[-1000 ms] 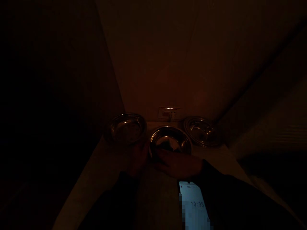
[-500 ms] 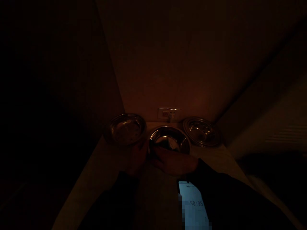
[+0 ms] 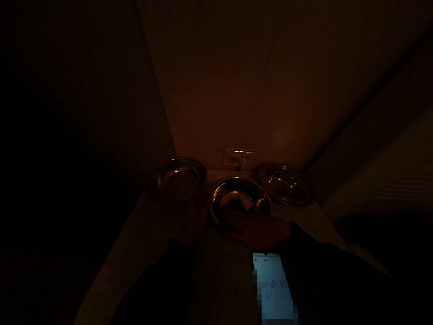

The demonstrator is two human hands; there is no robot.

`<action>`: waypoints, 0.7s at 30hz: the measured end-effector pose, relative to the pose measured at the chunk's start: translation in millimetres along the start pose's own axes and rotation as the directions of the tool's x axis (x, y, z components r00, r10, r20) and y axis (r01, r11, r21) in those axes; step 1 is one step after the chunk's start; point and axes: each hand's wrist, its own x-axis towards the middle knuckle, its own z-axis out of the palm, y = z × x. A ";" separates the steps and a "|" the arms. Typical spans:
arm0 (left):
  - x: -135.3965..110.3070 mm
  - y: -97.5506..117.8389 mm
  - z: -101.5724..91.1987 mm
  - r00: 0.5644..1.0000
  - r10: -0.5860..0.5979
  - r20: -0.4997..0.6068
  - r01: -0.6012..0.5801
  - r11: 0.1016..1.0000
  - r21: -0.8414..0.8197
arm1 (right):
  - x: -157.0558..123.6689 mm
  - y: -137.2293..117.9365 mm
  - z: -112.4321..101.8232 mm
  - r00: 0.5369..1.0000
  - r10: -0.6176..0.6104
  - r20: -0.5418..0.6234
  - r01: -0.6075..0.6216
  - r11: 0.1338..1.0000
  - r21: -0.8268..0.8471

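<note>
My right hand (image 3: 257,230) lay curled over the near rim of the middle steel bowl (image 3: 240,198), my left hand (image 3: 194,223) beside it, its fingers too dark to tell; the bowl looked light, rigid, slick; best gripped at the rim.

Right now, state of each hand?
Left hand: at the middle steel bowl's left rim; grip cannot be told.
Right hand: on its near rim; grip unclear.

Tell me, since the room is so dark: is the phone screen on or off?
On: the phone screen glows pale blue, the brightest thing in view, below the right hand.
</note>
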 end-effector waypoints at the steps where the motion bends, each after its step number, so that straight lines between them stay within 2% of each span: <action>1: 0.5 -1.6 0.1 1.000 0.004 0.013 -0.004 1.000 0.011 | 1.8 -0.3 0.9 1.000 -0.002 -0.010 0.002 1.000 0.005; 8: 1.9 -5.3 -0.3 1.000 -0.022 -0.013 0.023 0.996 0.087 | 17.2 -1.6 6.4 0.996 -0.009 -0.090 0.013 0.999 0.041; 14: 6.5 -0.4 0.7 0.999 -0.034 -0.015 0.035 0.995 0.091 | 16.8 -1.6 5.1 0.991 -0.024 -0.130 0.033 0.997 0.068; 21: 13.1 -5.0 4.2 1.000 -0.002 -0.025 0.004 0.994 0.111 | 24.3 6.5 10.4 0.987 -0.009 -0.157 0.019 0.998 0.062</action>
